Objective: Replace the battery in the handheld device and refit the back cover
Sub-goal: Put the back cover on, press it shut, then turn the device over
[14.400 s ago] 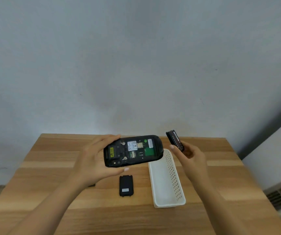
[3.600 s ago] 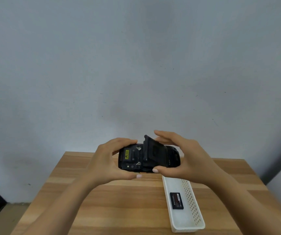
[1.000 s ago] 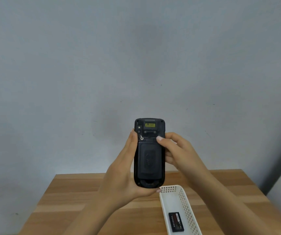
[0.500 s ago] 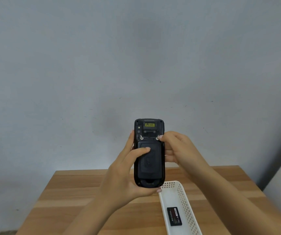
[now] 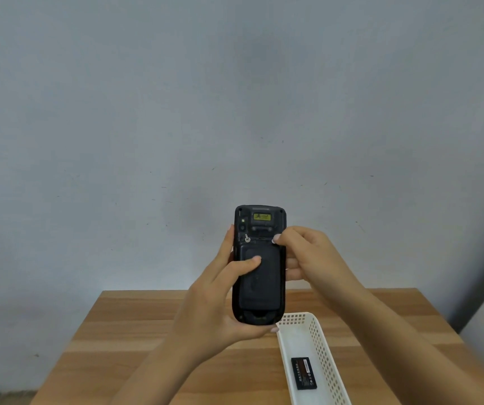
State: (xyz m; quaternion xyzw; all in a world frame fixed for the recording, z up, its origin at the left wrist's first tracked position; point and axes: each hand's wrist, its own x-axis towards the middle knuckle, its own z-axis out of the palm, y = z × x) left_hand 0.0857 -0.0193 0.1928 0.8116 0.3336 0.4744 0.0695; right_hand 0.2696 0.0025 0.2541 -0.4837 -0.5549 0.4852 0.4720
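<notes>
- Both hands holding device [image 5: 259, 264] upright above table [image 5: 135, 331]: left hand [image 5: 220, 299] gripping it, thumb now pressing cover [image 5: 261, 280].
- Right hand [image 5: 308, 255] fingertips now pinching right latch; left latch [image 5: 247, 238] unturned, locking underway.
- Old battery [image 5: 303, 374] lying in tray [image 5: 322, 340].

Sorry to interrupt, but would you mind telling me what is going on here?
A person holds a black handheld device upright over a wooden table. The left hand grips it, thumb pressing the back cover, which sits in place. The right hand works a fastener at the cover's top right corner. A loose battery lies in the white basket.
</notes>
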